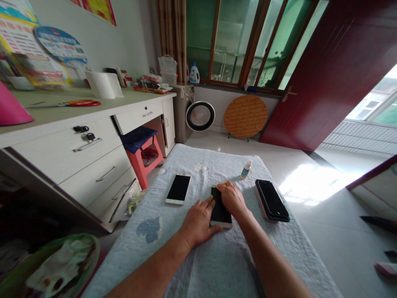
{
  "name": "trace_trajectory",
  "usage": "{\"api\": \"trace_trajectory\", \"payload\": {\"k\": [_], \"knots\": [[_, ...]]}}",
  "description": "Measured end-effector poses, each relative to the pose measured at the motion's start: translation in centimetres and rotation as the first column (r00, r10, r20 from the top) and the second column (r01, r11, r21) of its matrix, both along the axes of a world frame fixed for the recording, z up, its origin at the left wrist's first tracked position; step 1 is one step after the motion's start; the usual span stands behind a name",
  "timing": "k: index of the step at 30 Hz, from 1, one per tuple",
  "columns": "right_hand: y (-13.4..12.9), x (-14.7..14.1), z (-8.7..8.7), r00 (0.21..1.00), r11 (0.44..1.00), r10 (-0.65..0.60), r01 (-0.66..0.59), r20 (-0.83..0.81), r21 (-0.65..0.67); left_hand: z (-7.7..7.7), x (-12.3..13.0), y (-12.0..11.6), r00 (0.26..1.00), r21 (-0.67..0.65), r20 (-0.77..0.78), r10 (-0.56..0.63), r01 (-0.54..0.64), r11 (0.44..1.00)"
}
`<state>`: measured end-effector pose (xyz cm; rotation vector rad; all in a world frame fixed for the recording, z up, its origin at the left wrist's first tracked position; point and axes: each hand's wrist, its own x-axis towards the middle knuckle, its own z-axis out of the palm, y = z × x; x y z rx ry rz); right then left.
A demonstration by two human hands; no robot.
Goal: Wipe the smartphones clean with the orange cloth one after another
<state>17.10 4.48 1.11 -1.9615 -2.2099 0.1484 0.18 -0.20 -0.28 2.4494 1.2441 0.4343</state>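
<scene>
Left hand (pixel 198 221) spreads on phone (pixel 221 212) lying lengthwise forward-left, right hand (pixel 232 199) curled over orange cloth (pixel 218 186).

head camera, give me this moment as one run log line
left hand: on black-screened phone | right hand: orange cloth at phone's top | left: white phone | right: stacked black phone

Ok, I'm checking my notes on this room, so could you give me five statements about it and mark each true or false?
1. The left hand touches the middle phone. True.
2. The spray bottle lies on its side. False: the spray bottle stands upright.
3. The washer door is open. True.
4. The left phone lies screen down. False: the left phone's screen faces up.
5. The stool has a dark blue cover. True.
</scene>
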Motion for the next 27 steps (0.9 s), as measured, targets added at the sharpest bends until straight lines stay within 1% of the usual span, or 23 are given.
{"api": "trace_trajectory", "payload": {"k": [2,6,11,14,17,21,24,27], "knots": [[0.0,0.9,-0.4,0.999,0.999,-0.035,0.035,-0.011,0.002,0.1,0.0,0.0,1.0,0.001,-0.002,0.003,-0.003,1.0],[-0.2,2.0,-0.7,0.998,0.998,-0.063,0.063,-0.023,0.005,0.2,0.0,0.0,1.0,-0.012,-0.009,0.014,-0.014,1.0],[-0.8,1.6,-0.3,0.984,0.984,-0.176,0.176,-0.014,0.039,0.3,0.0,0.0,0.999,-0.025,-0.03,0.011,-0.012,1.0],[-0.9,1.0,-0.2,0.977,0.976,-0.214,0.215,-0.016,0.047,0.2,0.0,0.1,0.999,-0.025,-0.033,0.006,-0.007,1.0],[-0.7,0.4,-0.4,0.981,0.979,-0.192,0.193,-0.028,0.067,0.2,0.0,0.1,0.999,-0.023,-0.034,0.004,-0.005,1.0],[-0.3,-0.6,-0.7,0.993,0.99,-0.113,0.116,-0.039,0.081,0.2,0.0,0.2,1.0,-0.021,-0.03,0.002,-0.002,1.0],[-0.2,-1.4,-0.6,0.998,0.994,-0.056,0.059,-0.035,0.088,0.3,-0.1,0.1,1.0,-0.019,-0.02,0.006,-0.006,1.0],[-0.3,-1.7,-0.3,0.999,0.995,-0.03,0.032,-0.02,0.096,0.3,-0.1,0.1,1.0,-0.023,-0.009,0.007,-0.007,1.0]]}}
